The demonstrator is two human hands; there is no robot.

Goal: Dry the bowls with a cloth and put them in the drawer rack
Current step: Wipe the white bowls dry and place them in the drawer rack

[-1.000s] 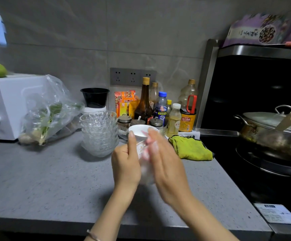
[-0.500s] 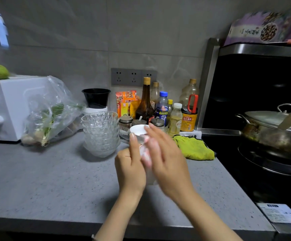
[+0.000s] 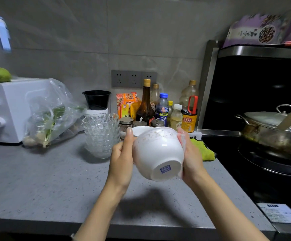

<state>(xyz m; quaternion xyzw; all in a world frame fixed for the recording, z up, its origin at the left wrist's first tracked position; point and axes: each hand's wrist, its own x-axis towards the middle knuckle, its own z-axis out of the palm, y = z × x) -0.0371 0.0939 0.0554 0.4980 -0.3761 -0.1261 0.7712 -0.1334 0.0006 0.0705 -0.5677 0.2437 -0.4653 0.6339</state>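
Observation:
I hold a white bowl [image 3: 156,153] above the grey counter [image 3: 45,180], tilted so its base with a blue mark faces me. My left hand [image 3: 122,159] grips its left side, thumb up along the rim. My right hand [image 3: 191,159] cups the right side and presses a thin white cloth [image 3: 183,142] against it. Behind the held bowl the rim of a second white bowl [image 3: 139,130] shows. A stack of clear glass bowls [image 3: 100,134] stands on the counter to the left. No drawer rack is in view.
A yellow-green cloth [image 3: 204,152] lies at the counter's right end beside the black stove, where a lidded pot [image 3: 273,129] sits. Sauce bottles [image 3: 145,105] and jars line the wall. A white appliance [image 3: 5,108] and a plastic bag of vegetables [image 3: 52,115] stand at the left.
The bowl has turned so its base and outer wall face me. My right hand has shifted from in front of the bowl to its right side. Both hands sit a little higher.

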